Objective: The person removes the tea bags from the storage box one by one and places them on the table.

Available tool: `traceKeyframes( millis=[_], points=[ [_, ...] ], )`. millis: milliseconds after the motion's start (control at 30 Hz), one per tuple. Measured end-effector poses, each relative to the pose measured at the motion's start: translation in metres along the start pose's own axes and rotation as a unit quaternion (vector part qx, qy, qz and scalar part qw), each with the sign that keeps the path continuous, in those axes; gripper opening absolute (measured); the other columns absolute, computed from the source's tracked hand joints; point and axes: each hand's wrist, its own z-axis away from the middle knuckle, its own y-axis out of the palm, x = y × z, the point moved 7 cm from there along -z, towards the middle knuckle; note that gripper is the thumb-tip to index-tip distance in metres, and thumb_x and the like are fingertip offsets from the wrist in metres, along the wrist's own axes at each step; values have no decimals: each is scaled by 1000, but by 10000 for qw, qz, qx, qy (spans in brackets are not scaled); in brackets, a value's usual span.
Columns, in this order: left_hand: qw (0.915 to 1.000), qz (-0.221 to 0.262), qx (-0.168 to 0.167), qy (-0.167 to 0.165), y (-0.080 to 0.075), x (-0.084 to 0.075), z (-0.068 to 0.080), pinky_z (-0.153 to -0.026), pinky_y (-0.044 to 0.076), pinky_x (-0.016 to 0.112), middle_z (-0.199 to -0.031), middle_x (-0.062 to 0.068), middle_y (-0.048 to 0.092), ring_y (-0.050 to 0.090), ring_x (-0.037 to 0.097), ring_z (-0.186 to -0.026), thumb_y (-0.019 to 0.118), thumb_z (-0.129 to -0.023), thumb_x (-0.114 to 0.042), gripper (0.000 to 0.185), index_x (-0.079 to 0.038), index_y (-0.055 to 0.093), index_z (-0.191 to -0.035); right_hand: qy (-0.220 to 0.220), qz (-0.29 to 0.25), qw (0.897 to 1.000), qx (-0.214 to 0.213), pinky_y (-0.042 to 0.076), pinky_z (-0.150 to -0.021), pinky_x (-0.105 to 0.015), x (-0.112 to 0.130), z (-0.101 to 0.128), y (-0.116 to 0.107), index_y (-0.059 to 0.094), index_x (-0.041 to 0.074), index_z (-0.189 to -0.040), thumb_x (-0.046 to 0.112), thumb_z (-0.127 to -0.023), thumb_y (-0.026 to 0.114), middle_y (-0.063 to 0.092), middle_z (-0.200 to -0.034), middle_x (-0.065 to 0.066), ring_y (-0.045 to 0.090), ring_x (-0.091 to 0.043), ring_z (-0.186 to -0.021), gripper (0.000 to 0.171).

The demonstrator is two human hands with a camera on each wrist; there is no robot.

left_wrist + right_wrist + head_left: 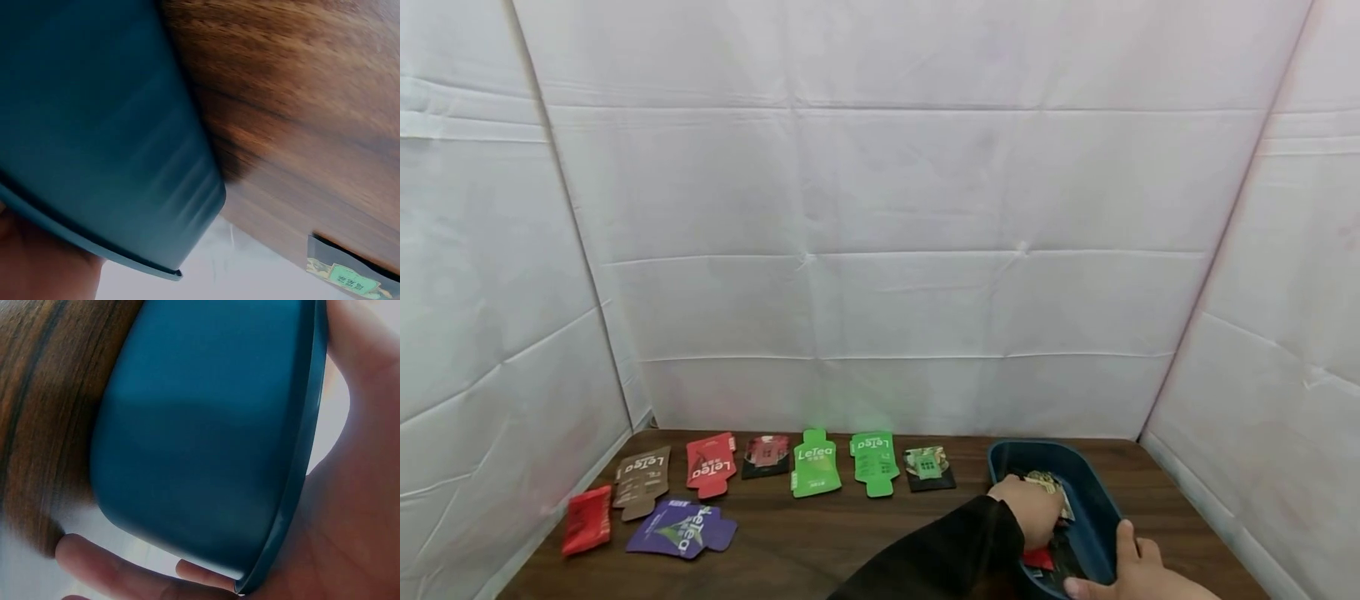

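Note:
A dark blue plastic bin (1093, 508) stands at the right of the table with several packets in it. My left hand (1033, 507) reaches over its left rim, down among the packets. Its fingers are hidden there, so I cannot tell what they hold. Near that hand lie a patterned yellowish packet (1043, 481) and a red packet (1039, 558). With my right hand (1138, 575) I grip the bin's near right rim, thumb over the inside and fingers along the outer wall. The right wrist view shows this hand (350, 506) wrapped about the bin's corner.
Along the left and back lie a red sachet (587, 520), a brown packet (642, 481), a purple packet (681, 528), a red packet (711, 465), two green packets (816, 467) and two black sachets (929, 468). White cloth walls (895, 308) enclose the wooden table (805, 533).

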Motion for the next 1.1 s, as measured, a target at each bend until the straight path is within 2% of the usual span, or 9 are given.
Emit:
traceKeyframes(
  millis=[167, 233, 367, 500, 567, 700, 800, 967, 1100],
  points=[
    [9991, -328, -238, 111, -1, -5, -6, -107, 32, 30, -124, -18, 59, 52, 1, -116, 61, -102, -29, 24, -36, 64, -124, -38, -141, 9999, 68, 37, -87, -75, -1, 0, 0, -5, -27, -140, 77, -75, 67, 17, -126, -58, 35, -72, -112, 143],
    [9982, -513, -324, 6, 0, -2, -9, -105, 33, 28, -129, -17, 56, 50, 3, -118, 62, -100, -34, 26, -38, 63, -126, -14, -172, 9998, 70, 36, -86, -76, -2, -1, 0, -6, -27, -140, 77, -74, 67, 16, -127, -59, 34, -73, -112, 143],
    [9973, -593, -367, -238, -2, 1, -6, -101, 34, 26, -124, -14, 58, 50, 7, -114, 66, -96, -37, 25, -38, 65, -121, -3, -200, 9998, 82, 37, -86, -76, -3, -3, 1, -6, -26, -140, 77, -75, 66, 14, -128, -59, 33, -74, -112, 142],
    [9965, -704, -437, -146, -1, -3, -7, -102, 33, 26, -116, -18, 63, 55, 4, -109, 66, -97, -33, 22, -37, 66, -119, -50, -189, 9998, 96, 39, -86, -74, -1, 0, 1, -3, -28, -140, 76, -76, 67, 20, -126, -57, 41, -69, -109, 140],
    [9948, -873, -531, -48, 0, -6, -10, -100, 35, 26, -110, -19, 65, 58, 2, -101, 65, -98, -33, 20, -38, 67, -117, -65, -169, 9998, 91, 40, -86, -73, 0, 1, 0, -1, -28, -140, 75, -77, 67, 23, -124, -56, 44, -66, -107, 139],
    [9930, -994, -627, 78, 0, -8, -10, -90, 38, 24, -86, -18, 63, 57, 0, -79, 66, -98, -32, 5, -35, 70, -96, -48, -119, 9999, 68, 38, -86, -74, 2, 4, 0, -1, -29, -139, 76, -77, 66, 21, -125, -57, 41, -69, -109, 139],
    [9927, -924, -740, 239, -3, -9, -8, -78, 40, 21, -76, -18, 59, 52, 0, -69, 65, -98, -34, 13, -33, 68, -86, -15, -63, 10000, 37, 38, -86, -75, 3, 5, -1, -1, -29, -139, 76, -76, 66, 21, -124, -57, 40, -69, -109, 140],
    [9822, -891, -1467, 763, -23, -10, 13, -56, 38, 16, -73, -18, 58, 49, -3, -60, 57, -103, -32, 20, -29, 70, -88, -52, -108, 9999, 25, 36, -87, -76, 3, 6, -1, -3, -29, -139, 75, -77, 67, 18, -126, -59, 37, -71, -112, 140],
    [9648, -233, -2432, 969, -47, 3, 40, -58, 38, 10, -76, -17, 61, 49, -7, -61, 54, -105, -26, 18, -24, 72, -103, -127, -303, 9994, 99, 34, -89, -76, 2, 5, 0, -6, -29, -138, 72, -79, 67, 13, -129, -60, 30, -74, -115, 138]
  ],
)
